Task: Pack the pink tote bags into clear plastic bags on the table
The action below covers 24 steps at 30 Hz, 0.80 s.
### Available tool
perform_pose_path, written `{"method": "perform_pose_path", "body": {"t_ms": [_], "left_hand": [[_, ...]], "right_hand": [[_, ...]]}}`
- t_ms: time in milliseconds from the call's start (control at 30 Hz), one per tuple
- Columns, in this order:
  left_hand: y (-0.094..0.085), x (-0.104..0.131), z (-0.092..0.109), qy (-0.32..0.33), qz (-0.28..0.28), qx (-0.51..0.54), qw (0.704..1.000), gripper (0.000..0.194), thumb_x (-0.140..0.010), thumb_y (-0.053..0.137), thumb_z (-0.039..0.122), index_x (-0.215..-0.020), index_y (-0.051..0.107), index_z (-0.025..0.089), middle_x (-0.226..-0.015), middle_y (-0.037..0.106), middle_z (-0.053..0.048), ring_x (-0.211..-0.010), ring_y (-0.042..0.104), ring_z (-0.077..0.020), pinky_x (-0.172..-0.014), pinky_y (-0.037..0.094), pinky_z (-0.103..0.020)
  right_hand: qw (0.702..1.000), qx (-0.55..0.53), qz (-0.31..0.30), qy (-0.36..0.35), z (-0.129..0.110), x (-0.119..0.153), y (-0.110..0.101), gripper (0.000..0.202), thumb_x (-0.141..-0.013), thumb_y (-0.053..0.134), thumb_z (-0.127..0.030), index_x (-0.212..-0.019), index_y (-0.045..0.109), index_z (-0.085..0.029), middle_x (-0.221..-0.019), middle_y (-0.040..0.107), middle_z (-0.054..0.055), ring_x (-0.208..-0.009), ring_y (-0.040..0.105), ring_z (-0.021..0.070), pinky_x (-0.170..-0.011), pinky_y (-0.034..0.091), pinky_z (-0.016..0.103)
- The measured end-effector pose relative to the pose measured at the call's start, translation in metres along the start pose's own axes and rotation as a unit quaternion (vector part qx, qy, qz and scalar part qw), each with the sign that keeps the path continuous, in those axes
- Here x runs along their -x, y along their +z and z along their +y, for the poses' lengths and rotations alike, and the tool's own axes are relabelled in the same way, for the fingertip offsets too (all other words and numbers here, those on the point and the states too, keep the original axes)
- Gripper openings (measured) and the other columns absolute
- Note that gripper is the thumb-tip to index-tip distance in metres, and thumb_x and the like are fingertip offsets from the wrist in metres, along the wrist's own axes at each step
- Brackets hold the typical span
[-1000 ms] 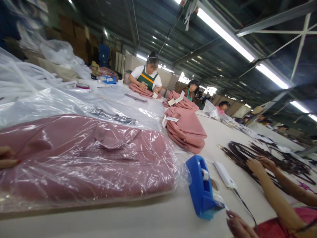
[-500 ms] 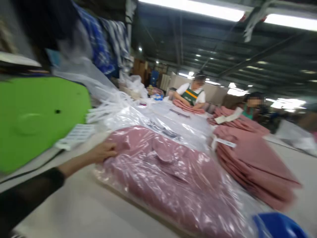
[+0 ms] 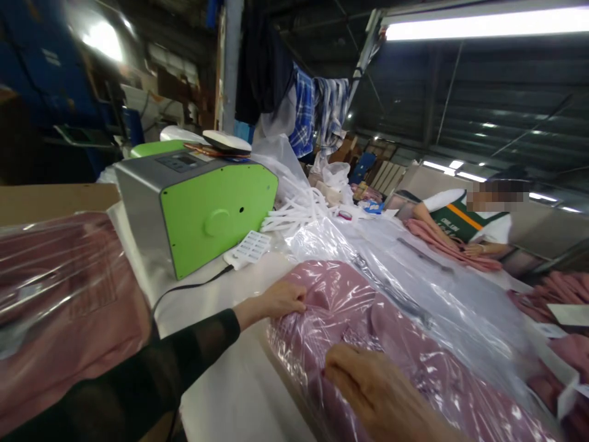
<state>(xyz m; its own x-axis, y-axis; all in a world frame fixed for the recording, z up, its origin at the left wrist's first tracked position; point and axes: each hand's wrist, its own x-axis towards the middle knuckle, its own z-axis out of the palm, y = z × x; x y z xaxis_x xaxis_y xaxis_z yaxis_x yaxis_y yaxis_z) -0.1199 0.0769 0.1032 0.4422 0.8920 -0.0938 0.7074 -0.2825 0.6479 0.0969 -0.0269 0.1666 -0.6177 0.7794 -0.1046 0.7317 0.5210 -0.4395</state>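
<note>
The bagged garment (image 3: pixel 391 344), pink cloth in clear film, lies on the table (image 3: pixel 230 380) just right of the green machine (image 3: pixel 207 215). The left hand (image 3: pixel 276 301) pinches the bag's near-left edge with curled fingers; the right hand (image 3: pixel 381 390) rests flat and open on top, gripping nothing. The film looks slick and creased, so a pull from one pinched edge could tear it or slide the cloth crooked inside. The machine's cord (image 3: pixel 193 287) runs along the table close to the left wrist, and a sleeve could snag it. Another bagged stack (image 3: pixel 59 294) sits left of the machine; beyond the bag a seated person (image 3: pixel 464 227) folds pink cloth.
</note>
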Motion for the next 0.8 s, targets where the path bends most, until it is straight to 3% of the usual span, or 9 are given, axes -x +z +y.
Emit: {"method": "perform_pose_path", "body": {"t_ms": [133, 267, 433, 567, 633, 700, 733, 800], "left_hand": [[0.002, -0.003, -0.005, -0.009, 0.004, 0.005, 1.0, 0.022, -0.079, 0.064, 0.029, -0.069, 0.046, 0.019, -0.07, 0.053, 0.002, -0.07, 0.05, -0.0168, -0.058, 0.03, -0.027], [0.002, -0.004, -0.005, -0.008, -0.001, -0.001, 1.0, 0.022, -0.083, 0.063, 0.034, -0.072, 0.05, 0.019, -0.072, 0.055, 0.001, -0.072, 0.053, -0.018, -0.06, 0.031, -0.028], [0.002, -0.007, -0.004, -0.012, -0.012, -0.007, 1.0, 0.019, -0.081, 0.062, 0.034, -0.073, 0.054, 0.019, -0.077, 0.06, -0.001, -0.075, 0.056, -0.0198, -0.061, 0.034, -0.029], [0.004, -0.01, -0.005, -0.021, -0.013, -0.006, 1.0, 0.012, -0.075, 0.063, 0.029, -0.074, 0.056, 0.019, -0.082, 0.063, -0.003, -0.079, 0.058, -0.0222, -0.062, 0.036, -0.03], [0.006, -0.012, -0.006, -0.026, -0.011, -0.005, 1.0, 0.009, -0.073, 0.062, 0.026, -0.073, 0.056, 0.019, -0.082, 0.064, -0.003, -0.078, 0.059, -0.0226, -0.062, 0.037, -0.03], [0.007, -0.014, -0.007, -0.029, -0.011, 0.0, 1.0, 0.009, -0.072, 0.062, 0.025, -0.07, 0.055, 0.019, -0.081, 0.064, -0.003, -0.077, 0.058, -0.0219, -0.062, 0.037, -0.029], [0.007, -0.014, -0.008, -0.029, -0.01, 0.003, 1.0, 0.01, -0.071, 0.062, 0.025, -0.069, 0.055, 0.019, -0.08, 0.064, -0.002, -0.076, 0.058, -0.0212, -0.061, 0.037, -0.029], [0.006, -0.015, -0.008, -0.029, -0.008, 0.01, 0.999, 0.012, -0.07, 0.062, 0.025, -0.067, 0.053, 0.019, -0.078, 0.063, -0.001, -0.074, 0.056, -0.0194, -0.059, 0.037, -0.028]], "right_hand": [[0.992, 0.114, -0.039, 0.04, 0.009, -0.082, -0.001, 0.02, -0.095, 0.045, -0.018, -0.081, 0.058, -0.019, -0.075, 0.061, -0.001, -0.067, 0.053, 0.0137, -0.06, 0.028, 0.028], [0.987, 0.12, -0.028, 0.108, 0.036, -0.111, 0.01, 0.016, -0.087, 0.051, -0.01, -0.079, 0.063, -0.015, -0.075, 0.065, 0.004, -0.071, 0.057, 0.0168, -0.06, 0.028, 0.027], [0.977, 0.085, 0.001, 0.197, 0.05, -0.115, 0.015, 0.009, -0.079, 0.065, -0.02, -0.072, 0.061, -0.016, -0.065, 0.063, 0.001, -0.063, 0.058, 0.0157, -0.057, 0.033, 0.025], [0.959, 0.085, 0.067, 0.263, 0.073, -0.111, 0.012, 0.028, -0.07, 0.076, -0.035, -0.074, 0.056, -0.017, -0.068, 0.065, 0.003, -0.065, 0.061, 0.0193, -0.056, 0.037, 0.027], [0.952, 0.096, 0.096, 0.275, 0.084, -0.103, 0.014, 0.027, -0.074, 0.074, -0.036, -0.071, 0.054, -0.018, -0.067, 0.065, 0.005, -0.064, 0.061, 0.0216, -0.055, 0.038, 0.029], [0.948, 0.111, 0.136, 0.267, 0.084, -0.09, 0.023, 0.019, -0.084, 0.063, -0.032, -0.075, 0.057, -0.017, -0.07, 0.066, 0.007, -0.067, 0.063, 0.0237, -0.058, 0.042, 0.032], [0.948, 0.114, 0.155, 0.252, 0.079, -0.084, 0.031, 0.015, -0.088, 0.057, -0.031, -0.082, 0.06, -0.017, -0.079, 0.068, 0.008, -0.075, 0.065, 0.0242, -0.065, 0.046, 0.034], [0.955, 0.135, 0.202, 0.167, 0.063, -0.071, 0.055, 0.027, -0.096, 0.041, -0.031, -0.107, 0.061, -0.017, -0.109, 0.068, 0.01, -0.102, 0.062, 0.0238, -0.086, 0.048, 0.038]]}}
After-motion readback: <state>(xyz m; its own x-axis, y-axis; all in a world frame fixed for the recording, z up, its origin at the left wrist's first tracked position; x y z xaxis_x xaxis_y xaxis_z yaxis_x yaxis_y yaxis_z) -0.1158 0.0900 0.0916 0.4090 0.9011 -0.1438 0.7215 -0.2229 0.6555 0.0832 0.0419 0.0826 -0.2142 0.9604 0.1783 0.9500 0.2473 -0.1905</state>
